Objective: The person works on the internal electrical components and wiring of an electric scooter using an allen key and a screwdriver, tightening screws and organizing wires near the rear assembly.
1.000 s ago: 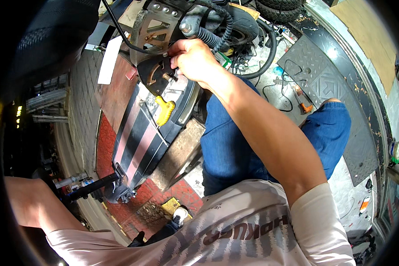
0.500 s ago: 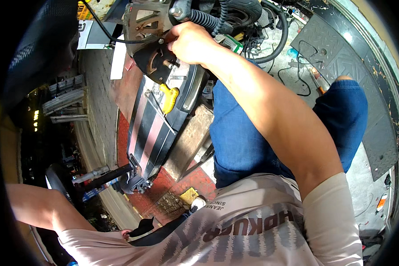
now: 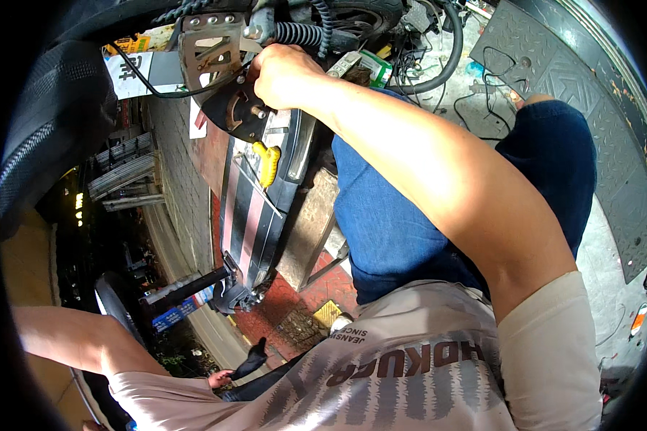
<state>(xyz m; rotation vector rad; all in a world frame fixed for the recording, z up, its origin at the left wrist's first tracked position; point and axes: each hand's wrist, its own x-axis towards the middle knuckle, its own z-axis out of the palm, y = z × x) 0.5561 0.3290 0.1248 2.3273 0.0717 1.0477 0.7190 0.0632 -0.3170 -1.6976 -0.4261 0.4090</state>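
Observation:
My right hand (image 3: 279,75) is closed at the edge of a black curved-slot bracket (image 3: 231,111), close to a metal plate with cut-outs (image 3: 210,54). Its fingertips are hidden, so what they grip cannot be made out. Below the bracket stretches a scooter deck (image 3: 255,223) with black and pink stripes. On the deck lie a yellow-handled tool (image 3: 267,165) and a thin metal rod (image 3: 255,188). A coil spring (image 3: 298,34) and a black cable (image 3: 158,93) are beside the bracket. My left forearm (image 3: 65,334) runs out at the left edge; its hand is outside the view.
A wooden block (image 3: 309,230) stands beside the deck. Tangled cables (image 3: 489,93) and a thick black hose (image 3: 449,61) lie on the right floor, near a grey metal ramp (image 3: 539,86). A black padded shape (image 3: 57,115) fills the upper left. Another person's hand (image 3: 221,378) shows low down.
The view has shifted, so the scooter sits slightly farther right. My right hand stays at the bracket, with the fingers bent more over its edge. The yellow tool and rod still lie on the deck.

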